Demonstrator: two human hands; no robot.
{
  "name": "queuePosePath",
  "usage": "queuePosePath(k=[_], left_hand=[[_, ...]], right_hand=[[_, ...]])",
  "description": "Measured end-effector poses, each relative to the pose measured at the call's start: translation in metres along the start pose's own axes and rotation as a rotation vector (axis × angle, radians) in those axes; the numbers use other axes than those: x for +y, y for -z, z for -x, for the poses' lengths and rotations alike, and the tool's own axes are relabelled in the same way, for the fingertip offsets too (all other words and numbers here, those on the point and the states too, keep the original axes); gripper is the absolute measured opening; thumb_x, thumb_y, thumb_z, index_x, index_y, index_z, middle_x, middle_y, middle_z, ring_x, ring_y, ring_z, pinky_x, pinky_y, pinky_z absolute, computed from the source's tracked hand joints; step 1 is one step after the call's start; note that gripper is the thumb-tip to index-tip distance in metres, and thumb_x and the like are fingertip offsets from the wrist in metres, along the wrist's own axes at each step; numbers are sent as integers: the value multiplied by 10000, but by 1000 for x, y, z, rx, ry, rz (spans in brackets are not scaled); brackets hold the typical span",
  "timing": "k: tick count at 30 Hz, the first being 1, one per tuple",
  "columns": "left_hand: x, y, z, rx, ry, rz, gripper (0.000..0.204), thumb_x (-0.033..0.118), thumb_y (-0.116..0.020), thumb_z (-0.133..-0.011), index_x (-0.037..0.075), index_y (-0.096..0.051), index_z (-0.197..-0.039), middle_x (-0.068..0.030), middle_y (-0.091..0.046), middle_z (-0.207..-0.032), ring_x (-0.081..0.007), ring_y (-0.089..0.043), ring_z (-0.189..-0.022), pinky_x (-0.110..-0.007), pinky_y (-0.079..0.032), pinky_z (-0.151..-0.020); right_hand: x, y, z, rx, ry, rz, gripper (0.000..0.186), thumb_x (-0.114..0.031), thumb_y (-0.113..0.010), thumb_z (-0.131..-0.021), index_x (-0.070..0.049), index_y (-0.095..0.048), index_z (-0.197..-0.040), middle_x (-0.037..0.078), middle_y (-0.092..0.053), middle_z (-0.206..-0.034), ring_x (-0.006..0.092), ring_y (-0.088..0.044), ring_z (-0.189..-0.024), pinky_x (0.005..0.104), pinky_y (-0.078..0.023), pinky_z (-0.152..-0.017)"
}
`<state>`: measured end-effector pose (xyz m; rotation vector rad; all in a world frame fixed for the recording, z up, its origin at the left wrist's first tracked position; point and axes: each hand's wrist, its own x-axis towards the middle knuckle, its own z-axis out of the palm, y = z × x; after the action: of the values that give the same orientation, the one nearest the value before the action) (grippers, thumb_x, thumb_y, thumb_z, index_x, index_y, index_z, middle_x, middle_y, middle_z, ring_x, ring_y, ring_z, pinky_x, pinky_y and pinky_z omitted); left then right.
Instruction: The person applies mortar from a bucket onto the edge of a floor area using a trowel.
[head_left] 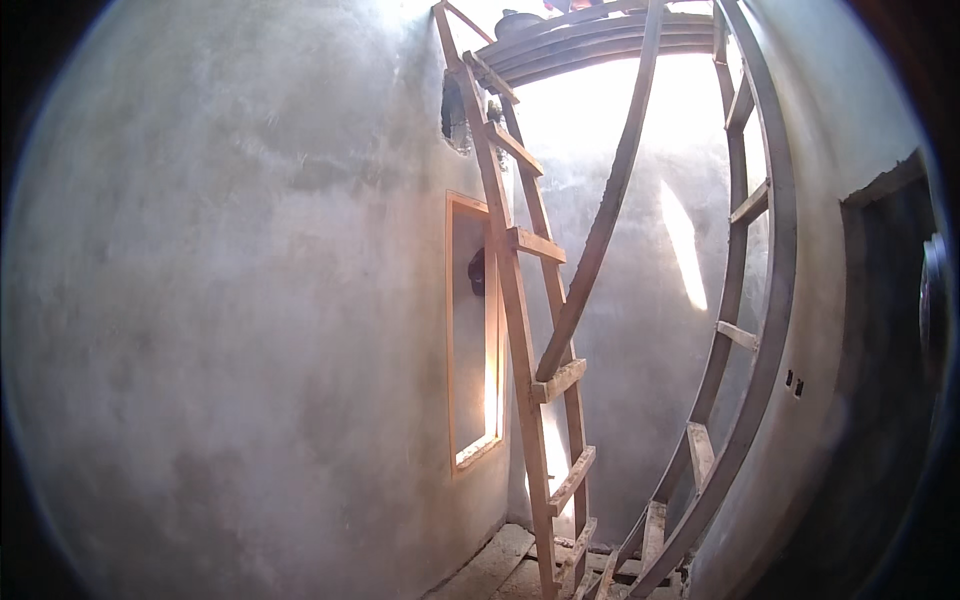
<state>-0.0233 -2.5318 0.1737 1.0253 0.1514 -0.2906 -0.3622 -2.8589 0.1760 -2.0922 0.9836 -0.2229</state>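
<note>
Neither of my hands is in the picture. Ahead of me a wooden ladder (530,330) leans up against the grey plastered wall (230,300), its rungs nailed across two rails. A second wooden ladder (745,340) rises on the right. A long diagonal plank (605,215) crosses between them, from the left ladder's middle up to the planks overhead.
A wood-framed window opening (472,335) sits in the wall beside the left ladder. Planks (600,45) form a platform overhead, with bright daylight behind. Boards (500,565) lie on the floor at the ladder feet. A dark doorway (890,350) opens at the right.
</note>
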Motion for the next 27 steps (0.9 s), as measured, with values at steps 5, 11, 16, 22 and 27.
queuePosePath(k=[5, 11, 16, 22, 27], left_hand=[[-22, -39, -36, 20, 5, 90, 556, 53, -682, -913, 84, -478, -1429, -146, -470, -1445, -316, -647, -1115, -443, -522, -1012], [-53, -25, -65, 139, 46, 125, 573, 48, -694, -910, 89, -471, -1436, -142, -453, -1466, -315, -643, -1124, -443, -520, -1019], [-90, 5, -125, 219, 35, 119, 587, 43, -704, -907, 93, -465, -1441, -139, -439, -1484, -314, -640, -1131, -444, -518, -1025], [-107, 32, -207, 278, 135, -187, 637, 58, -689, -951, 131, -353, -1488, -151, -467, -1499, -318, -653, -1133, -486, -496, -1046], [-171, -33, -198, 236, 415, -266, 551, 114, -591, -1049, 218, -298, -1503, -168, -630, -1371, -301, -664, -1129, -504, -508, -1039]], right_hand=[[-23, 11, -87, -38, 73, -24, 525, -489, -704, -902, 2, -705, -1088, 306, -708, -980, 470, -696, -973, 520, -546, -831], [-25, -29, -142, -130, 54, -60, 515, -487, -692, -909, 7, -718, -1050, 313, -705, -943, 473, -702, -945, 524, -549, -805], [13, -87, -192, -108, -11, -72, 511, -487, -682, -915, 11, -730, -1018, 319, -703, -912, 476, -706, -921, 528, -551, -784], [38, -154, -224, -4, -66, -19, 510, -485, -670, -922, 16, -743, -980, 326, -701, -876, 479, -712, -893, 533, -553, -759], [96, -161, -250, -190, -360, 231, 458, -414, -633, -959, -8, -564, -1161, 291, -700, -1073, 487, -663, -1044, 538, -524, -880]])
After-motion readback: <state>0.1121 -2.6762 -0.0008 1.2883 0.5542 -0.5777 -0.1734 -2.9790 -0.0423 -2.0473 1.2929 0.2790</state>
